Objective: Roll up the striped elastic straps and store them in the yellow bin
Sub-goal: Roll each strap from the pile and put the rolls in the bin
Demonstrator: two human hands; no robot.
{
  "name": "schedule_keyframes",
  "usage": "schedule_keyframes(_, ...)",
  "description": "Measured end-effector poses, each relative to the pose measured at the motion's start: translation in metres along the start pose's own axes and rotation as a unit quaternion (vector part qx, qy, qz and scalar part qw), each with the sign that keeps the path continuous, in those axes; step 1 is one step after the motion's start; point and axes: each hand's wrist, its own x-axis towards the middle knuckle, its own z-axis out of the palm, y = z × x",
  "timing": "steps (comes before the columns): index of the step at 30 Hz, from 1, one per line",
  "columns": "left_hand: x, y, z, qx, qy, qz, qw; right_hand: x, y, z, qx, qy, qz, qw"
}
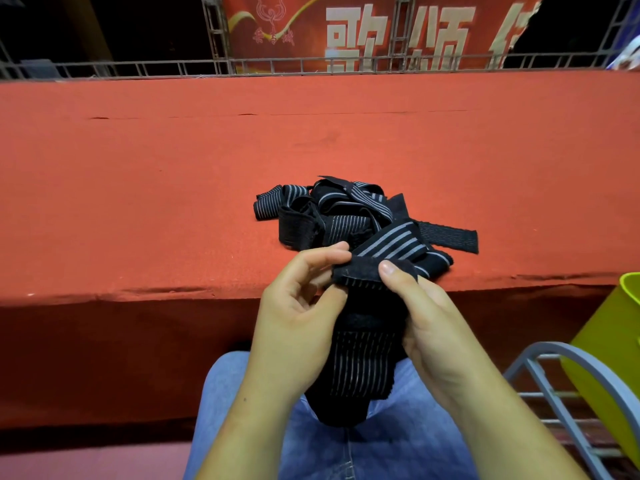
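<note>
Progress check: early stage, by the look of it. No finished roll shows anywhere.

Hands: your left hand (294, 306) pinches the dark fuzzy end of one striped strap (360, 362) between thumb and forefinger. Your right hand (426, 306) grips the same end from the other side, thumb on top and fingers curled beneath. Neither hand is free.

Strap in hand: it hangs flat and unrolled from your fingers onto your jeans (242, 427). A striped length also runs from your hands up toward the pile; you cannot tell here whether it is the same strap or a second one.

Remaining stock: the pile of straps (339, 216) lies tangled on the red cloth surface (173, 202), near its front edge and just beyond your hands. Several straps are in it; the count is not readable.

Bin: the yellow bin (609, 341) stands to your right, behind a grey metal frame (554, 386), well apart from the pile. Its inside is out of view, so what is already stored cannot be told.

Judgement: the first turn of this roll is only being started. Left to do: roll this strap, put it in the bin, then work through the pile.
</note>
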Motion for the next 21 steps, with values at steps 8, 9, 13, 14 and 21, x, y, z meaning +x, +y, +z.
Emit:
schedule_keyframes(8,0.0029,-0.0006,-0.0003,-0.021,0.025,-0.045,0.998,0.004,0.0049,-0.002,0.002,0.014,-0.019,1.0)
schedule_keyframes(9,0.0029,-0.0004,-0.0005,-0.019,0.023,-0.051,0.998,0.0043,0.0053,-0.002,0.003,0.009,-0.02,1.0)
schedule_keyframes(13,0.0027,-0.0028,-0.0022,0.011,0.02,-0.057,0.998,0.005,0.0067,-0.0025,-0.006,-0.001,-0.024,1.0)
schedule_keyframes(14,0.0028,-0.003,-0.0027,0.013,0.022,-0.057,0.998,0.0052,0.0073,-0.003,-0.012,-0.002,-0.027,1.0)
schedule_keyframes(21,0.0047,-0.0047,-0.0052,0.046,0.025,-0.024,0.998,0.0038,0.0091,-0.0026,-0.034,-0.001,-0.029,0.999)
